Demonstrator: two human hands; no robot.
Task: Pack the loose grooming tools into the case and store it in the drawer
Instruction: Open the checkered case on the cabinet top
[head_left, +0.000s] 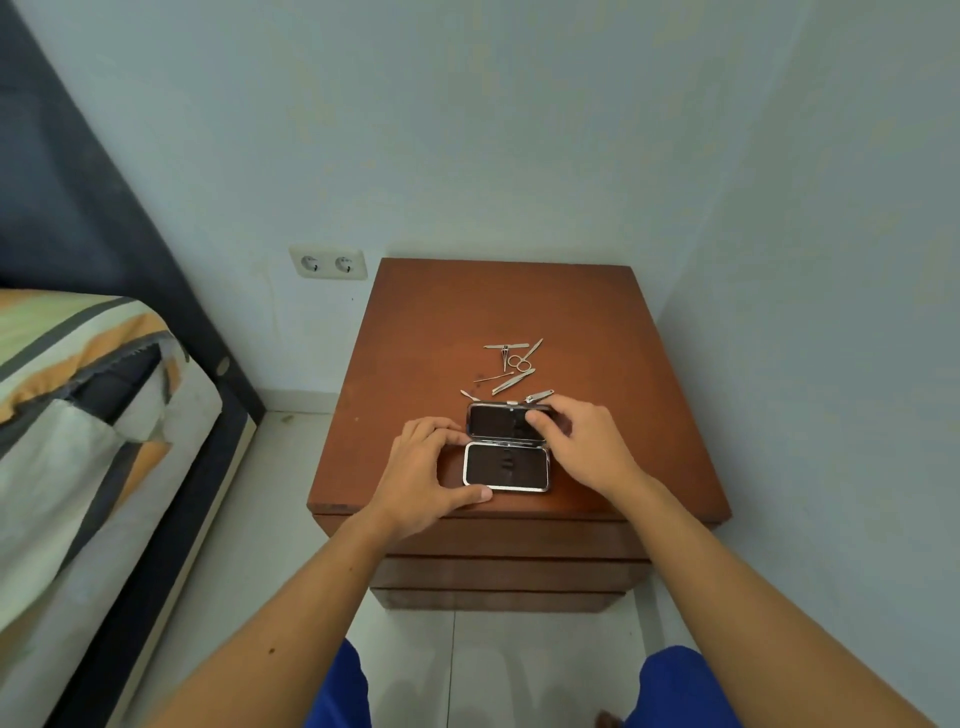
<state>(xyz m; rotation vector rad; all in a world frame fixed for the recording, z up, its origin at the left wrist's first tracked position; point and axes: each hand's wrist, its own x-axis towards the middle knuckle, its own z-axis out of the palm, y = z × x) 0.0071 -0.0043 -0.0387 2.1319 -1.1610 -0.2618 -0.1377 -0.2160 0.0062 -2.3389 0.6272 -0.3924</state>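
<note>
A metal-rimmed case (506, 465) with dark lining lies spread open near the front of the brown nightstand (447, 332). My left hand (423, 475) grips its left edge, thumb on the near rim. My right hand (582, 441) rests on the right side of the far half, fingers over the lining. Behind the case lie several loose silver tools: small scissors (523, 359), tweezers (511, 383), a nail clipper (539, 396), a thin pick (492, 378), a file (505, 346).
The nightstand has closed drawer fronts (498, 571) below its top and stands in a wall corner. A bed (78, 415) with striped bedding is at the left. A double wall socket (328, 263) sits behind the nightstand.
</note>
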